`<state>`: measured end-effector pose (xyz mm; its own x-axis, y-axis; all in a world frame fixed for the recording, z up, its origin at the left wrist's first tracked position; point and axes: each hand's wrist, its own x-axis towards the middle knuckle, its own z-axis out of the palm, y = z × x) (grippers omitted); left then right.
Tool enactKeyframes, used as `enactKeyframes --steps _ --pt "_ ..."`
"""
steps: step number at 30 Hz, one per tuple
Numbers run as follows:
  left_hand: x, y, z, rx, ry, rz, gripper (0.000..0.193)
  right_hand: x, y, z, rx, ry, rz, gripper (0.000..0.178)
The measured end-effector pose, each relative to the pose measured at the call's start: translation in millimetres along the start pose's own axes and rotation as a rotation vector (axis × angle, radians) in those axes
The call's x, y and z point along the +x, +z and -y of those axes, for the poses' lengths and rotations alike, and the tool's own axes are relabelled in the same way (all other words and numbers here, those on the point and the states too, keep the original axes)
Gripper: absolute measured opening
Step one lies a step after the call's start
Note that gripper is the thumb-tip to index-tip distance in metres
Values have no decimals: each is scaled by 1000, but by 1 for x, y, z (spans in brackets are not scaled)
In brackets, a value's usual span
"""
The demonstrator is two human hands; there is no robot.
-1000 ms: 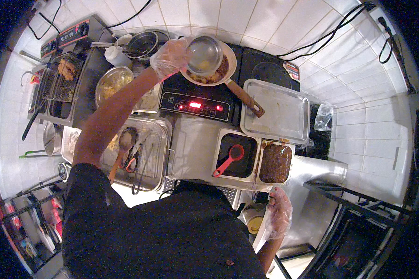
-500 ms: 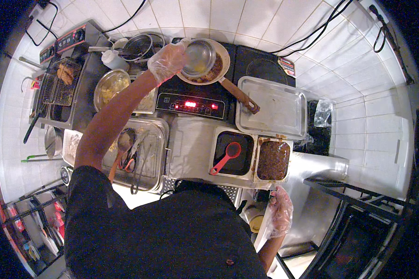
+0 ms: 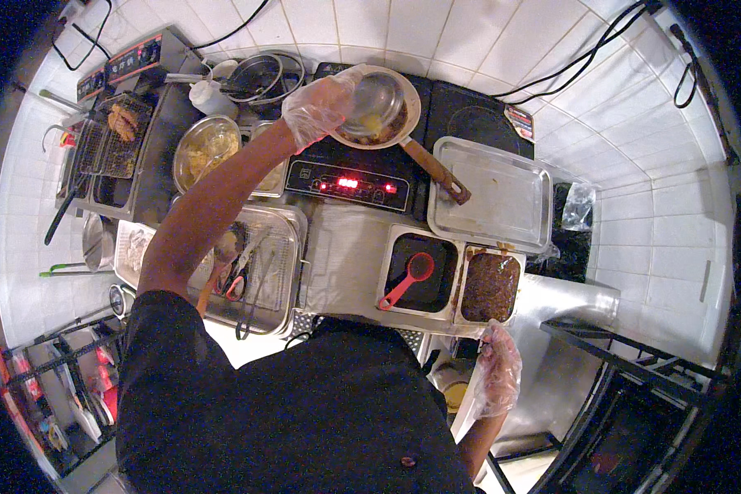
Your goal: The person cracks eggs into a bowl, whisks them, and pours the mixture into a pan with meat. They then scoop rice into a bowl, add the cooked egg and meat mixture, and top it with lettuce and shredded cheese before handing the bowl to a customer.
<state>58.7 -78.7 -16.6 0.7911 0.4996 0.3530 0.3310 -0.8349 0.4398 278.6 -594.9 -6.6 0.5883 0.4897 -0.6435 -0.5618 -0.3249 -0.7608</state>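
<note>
The left hand is gripping 1 bowl by its left side above the pan on the cooktop, presumably for distance from heat, while the right hand, grip indeterminable, is hovering near brown sauce.

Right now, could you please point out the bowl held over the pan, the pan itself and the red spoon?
Bowl [image 3: 384, 97]: head view, on its wall.
Pan [image 3: 413, 105]: head view, on its right wall.
Red spoon [image 3: 421, 266]: head view, on its round scoop.
</note>
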Motion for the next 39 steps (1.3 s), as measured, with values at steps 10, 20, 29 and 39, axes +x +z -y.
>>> enactKeyframes --steps 10,20,29,39 --pt "2 9 7 -116 111 -255 41 8 4 -5 101 -25 40 38" --pt "14 -31 27 -112 -368 -110 59 1 15 -1 83 -65 -29 42" --pt "-3 -23 41 507 8 -138 51 -1 23 6 3 -49 -46 42" --pt "8 -56 -30 747 -162 -219 37 -8 10 -1 -4 -86 -63 43"
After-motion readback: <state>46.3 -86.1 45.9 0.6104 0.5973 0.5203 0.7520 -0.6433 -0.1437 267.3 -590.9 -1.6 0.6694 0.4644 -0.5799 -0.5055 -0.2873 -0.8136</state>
